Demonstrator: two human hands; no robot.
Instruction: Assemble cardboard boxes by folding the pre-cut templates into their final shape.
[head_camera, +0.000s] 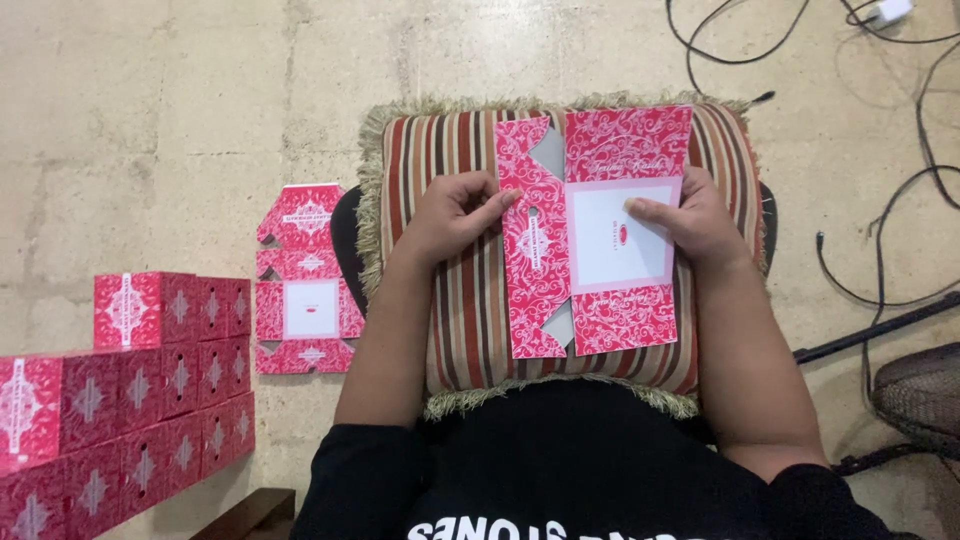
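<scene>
Your forearms reach forward over a striped, fringed fabric cushion (450, 300) on your lap, where a flat, unfolded red-and-white patterned cardboard box blank (595, 235) lies. Your left hand (450, 215) curls palm down, fingertips pressed on the blank's narrow left panel. Your right hand (695, 220) rests flat on the right edge, thumb pressing the white panel. Neither hand pinches; both hold the blank down.
</scene>
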